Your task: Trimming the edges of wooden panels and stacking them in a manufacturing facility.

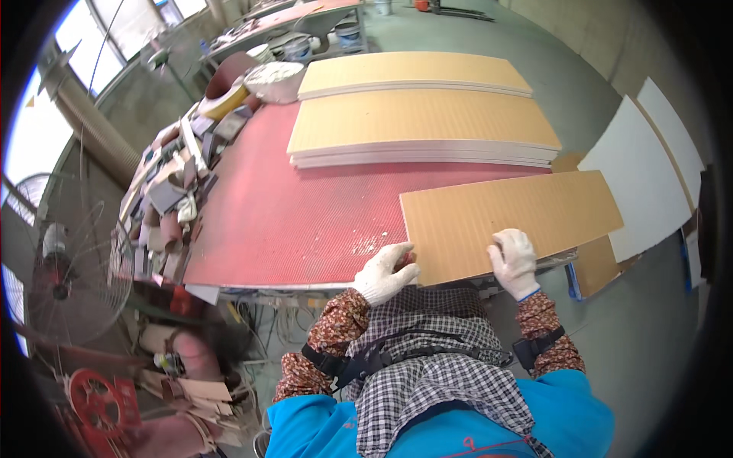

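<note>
A long tan board (519, 210) lies on the red mesh-covered table (252, 206), right in front of me, and reaches past the table's right side. My left hand (385, 273), in a white knit glove, is at the board's near left corner. Its fingers are bent around something small and reddish that I cannot make out. My right hand (514, 263), gloved alike, is curled over the board's near edge with bent fingers on its top face; the thumb's grip is hidden. Behind lies a stack of tan boards with pale edges (424, 122), with another stack (412, 74) beyond.
Sanding blocks, rolls and scraps (172, 191) crowd the table's left side. A white tub (275, 82) stands at the far left corner. White panels (637, 179) lean at the right. A caged fan (61, 290) and a red handwheel (103, 401) are at the lower left.
</note>
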Tool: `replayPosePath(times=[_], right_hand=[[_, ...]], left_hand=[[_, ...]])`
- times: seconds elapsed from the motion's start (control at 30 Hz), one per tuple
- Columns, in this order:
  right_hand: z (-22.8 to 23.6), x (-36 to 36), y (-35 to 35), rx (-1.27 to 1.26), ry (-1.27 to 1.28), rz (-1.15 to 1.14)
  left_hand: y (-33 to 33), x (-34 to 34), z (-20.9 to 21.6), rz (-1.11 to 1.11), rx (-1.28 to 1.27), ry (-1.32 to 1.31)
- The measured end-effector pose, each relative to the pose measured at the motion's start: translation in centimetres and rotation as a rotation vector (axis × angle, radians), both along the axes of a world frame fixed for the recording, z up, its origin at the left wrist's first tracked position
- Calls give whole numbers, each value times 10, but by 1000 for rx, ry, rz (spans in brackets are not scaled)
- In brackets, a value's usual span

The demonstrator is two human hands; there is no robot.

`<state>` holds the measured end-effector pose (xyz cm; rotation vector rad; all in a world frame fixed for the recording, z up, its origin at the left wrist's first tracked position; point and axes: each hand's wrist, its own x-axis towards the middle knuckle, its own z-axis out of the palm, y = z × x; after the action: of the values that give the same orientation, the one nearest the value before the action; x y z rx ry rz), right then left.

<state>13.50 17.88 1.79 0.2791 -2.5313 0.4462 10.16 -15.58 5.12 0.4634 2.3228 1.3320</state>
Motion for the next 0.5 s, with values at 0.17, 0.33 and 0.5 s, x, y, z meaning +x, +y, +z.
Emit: replayPosePath(times=[0.17,0.33,0.5], right_hand=[[-21,9,83,-11,21,-259],[-28,1,152,-38,-7,-487],[-23,-21,186,-87,-104,-641]], left_hand=[[22,-20,4,74,-116,66],[31,-26,-18,169,-127,221],[13,-33,-30,234,-86,-46]])
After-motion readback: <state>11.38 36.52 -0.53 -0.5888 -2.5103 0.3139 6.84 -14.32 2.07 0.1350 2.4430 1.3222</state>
